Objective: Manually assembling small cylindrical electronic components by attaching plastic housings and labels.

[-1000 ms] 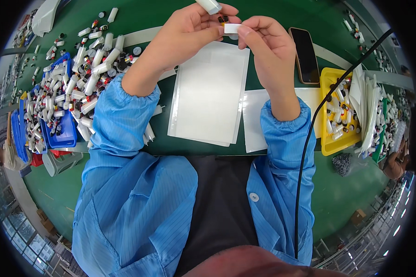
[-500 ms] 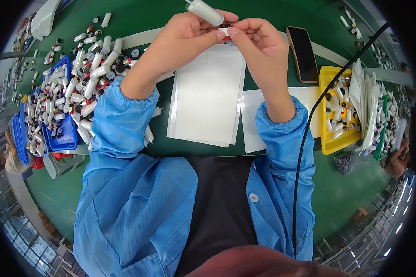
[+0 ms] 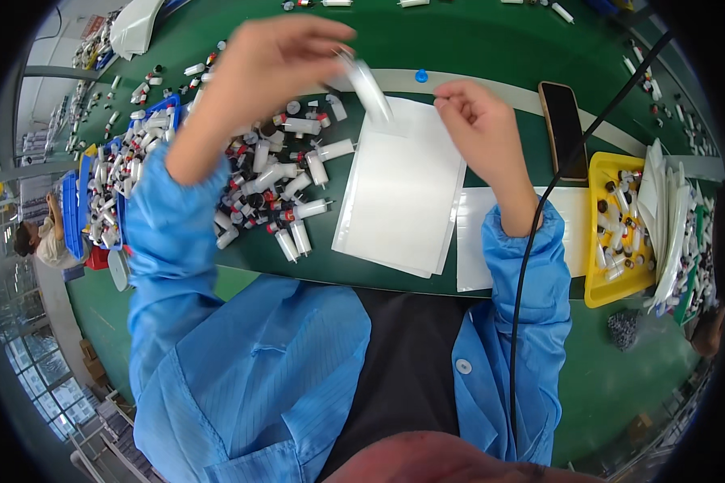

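My left hand [image 3: 278,60] is raised over the pile's far side, smeared by motion. A white cylindrical bottle with a thin nozzle [image 3: 368,90], also blurred, slants down from its fingertips above the white sheets [image 3: 395,193]. Whether those fingers grip it I cannot tell. Over the sheets' far right edge is my right hand [image 3: 479,121], its fingers curled and the thumb close to the index finger; anything between them is too small to make out. A small blue plastic piece [image 3: 421,76] sits on the pale strip between my hands.
Many white bottles with red and black fittings [image 3: 274,177] lie heaped at left, beside a blue bin [image 3: 173,103]. At right are a phone [image 3: 564,129], a yellow tray [image 3: 600,282] of small parts and a stack of white bags [image 3: 660,225]. A black cable [image 3: 532,233] crosses my right forearm.
My hands have parted: the left moved left with the bottle near its fingertips, the right moved slightly right and down in view. The view has shifted, showing more of the far table.
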The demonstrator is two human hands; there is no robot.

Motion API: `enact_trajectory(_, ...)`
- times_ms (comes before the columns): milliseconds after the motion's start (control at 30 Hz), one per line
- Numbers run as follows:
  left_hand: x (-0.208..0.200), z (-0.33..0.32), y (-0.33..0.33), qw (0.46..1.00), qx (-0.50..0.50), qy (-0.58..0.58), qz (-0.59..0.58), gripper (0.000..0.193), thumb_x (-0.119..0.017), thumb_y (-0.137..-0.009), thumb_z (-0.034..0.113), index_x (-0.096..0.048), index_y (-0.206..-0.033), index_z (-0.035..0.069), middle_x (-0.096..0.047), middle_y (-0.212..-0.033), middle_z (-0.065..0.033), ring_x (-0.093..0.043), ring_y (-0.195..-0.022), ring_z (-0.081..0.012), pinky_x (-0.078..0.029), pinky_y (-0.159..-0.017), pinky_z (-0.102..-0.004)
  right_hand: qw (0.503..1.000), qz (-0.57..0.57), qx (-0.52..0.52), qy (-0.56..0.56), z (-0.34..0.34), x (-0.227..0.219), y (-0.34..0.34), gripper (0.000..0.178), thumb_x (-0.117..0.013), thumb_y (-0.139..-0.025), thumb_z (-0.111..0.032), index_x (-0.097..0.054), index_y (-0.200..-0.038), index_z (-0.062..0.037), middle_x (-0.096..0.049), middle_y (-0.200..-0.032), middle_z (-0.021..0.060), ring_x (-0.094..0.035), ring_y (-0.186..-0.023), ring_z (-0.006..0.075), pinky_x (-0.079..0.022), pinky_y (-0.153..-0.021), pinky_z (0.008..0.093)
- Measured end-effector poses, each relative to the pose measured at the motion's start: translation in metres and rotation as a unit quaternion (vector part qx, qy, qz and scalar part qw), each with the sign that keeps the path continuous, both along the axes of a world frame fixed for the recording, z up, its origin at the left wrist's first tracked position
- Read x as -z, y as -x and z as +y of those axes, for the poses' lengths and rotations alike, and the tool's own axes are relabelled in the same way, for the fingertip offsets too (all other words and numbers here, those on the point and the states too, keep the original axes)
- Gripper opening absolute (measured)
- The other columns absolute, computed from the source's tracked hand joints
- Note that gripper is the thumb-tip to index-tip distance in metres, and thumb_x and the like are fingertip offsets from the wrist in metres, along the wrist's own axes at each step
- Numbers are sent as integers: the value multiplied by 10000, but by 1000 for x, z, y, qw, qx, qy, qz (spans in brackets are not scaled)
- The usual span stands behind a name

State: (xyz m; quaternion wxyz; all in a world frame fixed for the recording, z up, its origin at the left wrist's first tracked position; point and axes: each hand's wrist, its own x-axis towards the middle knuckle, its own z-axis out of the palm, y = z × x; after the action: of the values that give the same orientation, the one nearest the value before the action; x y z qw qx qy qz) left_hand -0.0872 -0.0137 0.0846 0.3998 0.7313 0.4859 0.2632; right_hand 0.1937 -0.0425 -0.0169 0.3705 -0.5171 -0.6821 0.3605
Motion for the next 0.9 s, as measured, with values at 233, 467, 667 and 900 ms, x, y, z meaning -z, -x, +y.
enact_trajectory(233,60,155,139,930,57,-21,362,532,-769,-887,201,-604,-1361,23,-728,-1122,-161,-717,-964,-227,-566,-826,-364,964,-226,-73,-116,-13,9,13,176,-654,-858,-94,-735,-995,-19,-659,-1008,172,-685,-908,360,-571,-809,438)
enact_trajectory(467,137,231,90,822,-2,-302,482,507,-647,-903,323,-626,-1302,12,-621,-1307,-256,-625,-1139,-459,-524,-968,-497,957,-243,-61,-147,-14,7,17,142,-653,-878,-103,-732,-983,-50,-650,-1006,139,-692,-875,345,-574,-767,441)
enact_trajectory(667,126,237,101,908,-14,-133,396,449,-621,-987,385,-655,-1225,6,-677,-1246,-123,-655,-1135,-254,-509,-942,-399,946,-287,-92,-119,-12,10,22,125,-649,-915,-111,-675,-1027,-65,-644,-969,113,-683,-829,334,-555,-726,446)
enact_trajectory(900,34,160,66,942,-34,238,-234,321,-522,-1043,332,-621,-1129,39,-698,-1061,-136,-678,-1045,-345,-551,-915,-478,945,-274,-92,-155,-17,4,17,179,-659,-816,-88,-572,-968,-50,-674,-865,161,-708,-784,346,-572,-674,433)
